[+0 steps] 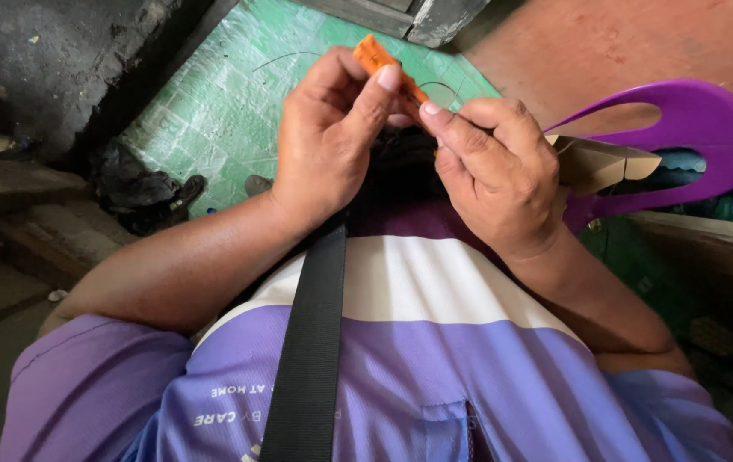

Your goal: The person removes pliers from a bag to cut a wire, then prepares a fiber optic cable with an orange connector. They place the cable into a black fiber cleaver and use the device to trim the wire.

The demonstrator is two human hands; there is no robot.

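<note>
Small orange tool [379, 62] pinched between both hands, up in front of the chest.

Gripped by thumb and fingers of the left hand [328, 141] at its upper end; right hand [495, 171] closed on the lower end, fingertips touching the left thumb. Thin dark wire [285, 56] curling just behind. Below, a green patterned mat [221, 103] on the floor. To the right, a purple plastic chair arm [691, 128] and a folded cardboard piece [597, 162]. Nearest, striped purple shirt [435, 351] crossed by a black strap [311, 342].
</note>
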